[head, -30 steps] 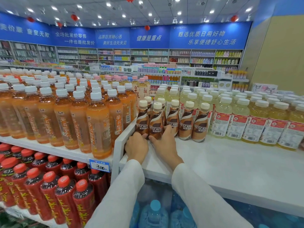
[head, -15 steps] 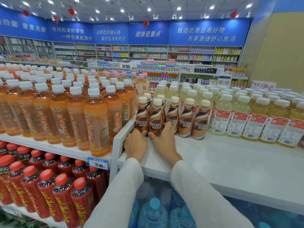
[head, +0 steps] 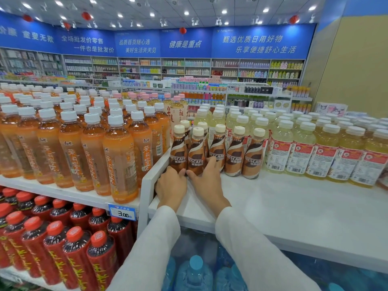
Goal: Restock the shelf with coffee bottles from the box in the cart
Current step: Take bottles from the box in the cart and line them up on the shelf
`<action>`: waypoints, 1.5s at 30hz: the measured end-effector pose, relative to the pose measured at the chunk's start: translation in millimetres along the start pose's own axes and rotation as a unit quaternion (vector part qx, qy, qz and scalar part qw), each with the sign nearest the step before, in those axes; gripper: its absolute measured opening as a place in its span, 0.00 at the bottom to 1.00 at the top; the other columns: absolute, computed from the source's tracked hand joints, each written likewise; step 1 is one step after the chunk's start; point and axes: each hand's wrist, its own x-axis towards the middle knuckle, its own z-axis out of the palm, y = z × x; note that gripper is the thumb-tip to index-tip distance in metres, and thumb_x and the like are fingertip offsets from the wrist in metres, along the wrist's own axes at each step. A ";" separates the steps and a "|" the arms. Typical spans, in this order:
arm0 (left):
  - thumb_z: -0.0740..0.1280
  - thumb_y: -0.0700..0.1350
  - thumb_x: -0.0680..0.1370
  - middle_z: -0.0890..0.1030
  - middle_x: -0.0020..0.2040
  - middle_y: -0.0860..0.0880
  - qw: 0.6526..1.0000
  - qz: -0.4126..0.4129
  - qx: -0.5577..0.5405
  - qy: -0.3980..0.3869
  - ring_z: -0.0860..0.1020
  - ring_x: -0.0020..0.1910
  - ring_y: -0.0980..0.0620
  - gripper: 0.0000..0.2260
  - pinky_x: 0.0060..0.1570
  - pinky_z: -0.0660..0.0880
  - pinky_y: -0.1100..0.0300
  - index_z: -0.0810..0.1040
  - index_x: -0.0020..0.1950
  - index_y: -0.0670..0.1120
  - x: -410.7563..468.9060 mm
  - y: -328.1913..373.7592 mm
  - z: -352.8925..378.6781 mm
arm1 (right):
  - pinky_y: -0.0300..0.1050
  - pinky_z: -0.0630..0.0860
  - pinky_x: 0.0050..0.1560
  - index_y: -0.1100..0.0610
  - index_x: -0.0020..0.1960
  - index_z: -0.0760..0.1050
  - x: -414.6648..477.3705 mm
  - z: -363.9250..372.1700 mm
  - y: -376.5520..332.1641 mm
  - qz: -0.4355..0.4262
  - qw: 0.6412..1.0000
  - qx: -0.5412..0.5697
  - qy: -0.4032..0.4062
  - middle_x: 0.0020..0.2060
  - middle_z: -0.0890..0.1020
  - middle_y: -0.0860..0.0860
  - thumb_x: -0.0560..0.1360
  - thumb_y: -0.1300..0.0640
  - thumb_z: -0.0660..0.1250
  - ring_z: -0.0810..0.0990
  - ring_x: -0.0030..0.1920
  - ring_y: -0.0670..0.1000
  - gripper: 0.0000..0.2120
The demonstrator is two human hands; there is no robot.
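Several brown Nescafe coffee bottles (head: pixel 234 156) with cream caps stand in a group at the left end of the white shelf (head: pixel 283 206). My left hand (head: pixel 171 186) is low at the base of the leftmost coffee bottle (head: pixel 178 153), with its fingers curled against it beside the white divider (head: pixel 150 179). My right hand (head: pixel 206 181) wraps the base of the second coffee bottle (head: pixel 196 154), thumb on its left side and fingers reaching round its right side. The box and the cart are out of view.
Tall orange tea bottles (head: pixel 119 156) fill the shelf left of the divider. Pale yellow drink bottles (head: pixel 300 148) stand right of and behind the coffee. Red-capped dark bottles (head: pixel 73 248) and blue water jugs (head: pixel 195 269) sit on the lower shelves. A 3.00 price tag (head: pixel 122 213) hangs at the edge.
Both hands stay at the bases of the two leftmost coffee bottles. Only my view has shifted slightly.
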 end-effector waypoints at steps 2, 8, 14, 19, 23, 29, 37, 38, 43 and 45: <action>0.65 0.55 0.82 0.82 0.60 0.44 1.000 0.000 -0.016 -0.002 0.79 0.61 0.42 0.17 0.61 0.75 0.49 0.77 0.63 0.44 -0.6 -1.8 0.1 | 0.54 0.73 0.68 0.55 0.66 0.63 -2.2 -3.5 -2.0 0.010 1.000 0.011 -0.010 0.65 0.69 0.53 0.72 0.49 0.77 0.71 0.66 0.56 0.32; 0.63 0.53 0.83 0.75 0.72 0.44 0.996 0.011 -0.085 -0.023 0.72 0.72 0.42 0.22 0.72 0.66 0.48 0.71 0.73 0.44 -22.5 -12.6 -8.8 | 0.43 0.69 0.65 0.56 0.71 0.62 -27.9 -30.4 0.3 0.012 0.998 -0.011 -0.060 0.70 0.68 0.52 0.75 0.50 0.74 0.70 0.70 0.54 0.31; 0.63 0.49 0.83 0.76 0.71 0.47 0.991 0.046 -0.121 -0.026 0.73 0.70 0.47 0.19 0.71 0.67 0.52 0.72 0.73 0.45 -81.3 -26.1 -32.5 | 0.47 0.71 0.68 0.54 0.72 0.66 -79.8 -81.8 5.8 0.002 0.992 -0.040 -0.119 0.67 0.73 0.51 0.78 0.49 0.70 0.74 0.65 0.51 0.27; 0.63 0.47 0.83 0.77 0.70 0.50 0.986 0.065 -0.151 0.026 0.73 0.69 0.51 0.17 0.68 0.67 0.58 0.74 0.72 0.47 -150.0 -43.2 -48.0 | 0.44 0.74 0.64 0.50 0.65 0.73 -130.1 -124.1 14.2 -0.068 0.989 0.013 -0.128 0.60 0.78 0.45 0.79 0.52 0.68 0.76 0.59 0.43 0.15; 0.64 0.50 0.83 0.77 0.69 0.55 0.981 0.011 -0.183 0.070 0.74 0.67 0.52 0.17 0.68 0.71 0.50 0.74 0.72 0.52 -214.7 -67.8 -60.7 | 0.26 0.70 0.57 0.46 0.61 0.76 -182.7 -149.3 17.4 -0.082 0.977 0.109 -0.164 0.59 0.79 0.38 0.79 0.53 0.69 0.76 0.59 0.37 0.11; 0.65 0.50 0.82 0.80 0.62 0.60 0.968 -0.086 -0.199 0.127 0.79 0.61 0.57 0.15 0.62 0.76 0.56 0.76 0.69 0.56 -324.9 -130.7 -88.1 | 0.35 0.72 0.59 0.44 0.59 0.80 -275.6 -133.1 40.4 -0.036 0.948 0.203 -0.242 0.55 0.83 0.34 0.77 0.57 0.72 0.79 0.58 0.35 0.13; 0.67 0.47 0.81 0.81 0.58 0.62 0.910 -0.273 -0.227 0.216 0.81 0.57 0.61 0.11 0.58 0.78 0.60 0.77 0.61 0.61 -436.4 -225.1 -143.2 | 0.31 0.74 0.51 0.50 0.55 0.81 -385.6 -41.7 54.7 0.069 0.895 0.214 -0.385 0.53 0.83 0.43 0.74 0.64 0.74 0.81 0.52 0.44 0.14; 0.68 0.44 0.81 0.82 0.55 0.60 0.902 -0.283 -0.220 0.241 0.82 0.53 0.64 0.11 0.54 0.76 0.68 0.78 0.60 0.59 -446.8 -234.9 -149.8 | 0.29 0.74 0.49 0.49 0.54 0.81 -397.9 -30.7 52.6 0.068 0.889 0.210 -0.401 0.52 0.83 0.44 0.74 0.66 0.74 0.80 0.51 0.43 0.14; 0.68 0.44 0.81 0.83 0.57 0.55 0.868 -0.354 -0.204 0.283 0.80 0.54 0.59 0.11 0.57 0.76 0.60 0.79 0.61 0.57 -492.9 -284.6 -182.9 | 0.28 0.74 0.46 0.45 0.52 0.79 -453.5 19.1 39.9 0.060 0.857 0.170 -0.482 0.52 0.83 0.44 0.73 0.66 0.74 0.79 0.46 0.30 0.17; 0.69 0.46 0.80 0.83 0.57 0.57 0.865 -0.369 -0.183 0.287 0.80 0.55 0.59 0.12 0.60 0.76 0.54 0.78 0.60 0.61 -511.0 -307.5 -193.4 | 0.31 0.74 0.47 0.47 0.55 0.79 -474.4 38.2 30.8 0.065 0.847 0.162 -0.501 0.53 0.84 0.46 0.74 0.64 0.74 0.80 0.48 0.34 0.15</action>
